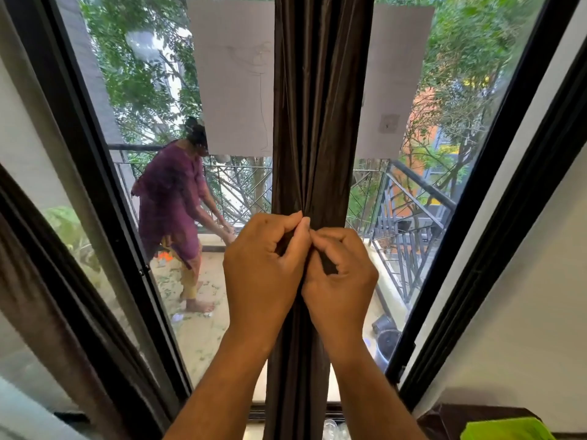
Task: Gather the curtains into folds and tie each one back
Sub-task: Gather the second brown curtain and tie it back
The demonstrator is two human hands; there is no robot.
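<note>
Along the left edge of the frame a second brown curtain (38, 281) hangs blurred beside the black window frame (104, 192). Right of it, through the glass, a person in a purple tunic (173, 198) stands bent forward on the balcony floor (203, 328), arms reaching down toward the black metal railing (241, 182). Green trees (136, 74) fill the upper left behind the glass. A pale sheet of paper (235, 77) is stuck on the pane in the upper middle, its right edge hidden behind the drape.

At the centre, the dark brown curtain (317, 106) runs from the top of the frame to the bottom, bunched into narrow vertical folds that converge at the middle of the picture. The left hand (263, 271) is closed on the gathered cloth, thumb and forefinger pinching a fold at the point where the pleats meet. Touching it on the right, the right hand (341, 277) has its fingers curled, fingertips pinching dark cloth at the same spot; whether that is a tie-back or the curtain itself cannot be told. Both forearms rise from the bottom edge.

Further right, another pale sheet (394, 81) sits on the glass, with the railing corner below it. A white wall (524, 296) fills the right side, and a bright green object (505, 430) sits in the lower right corner.
</note>
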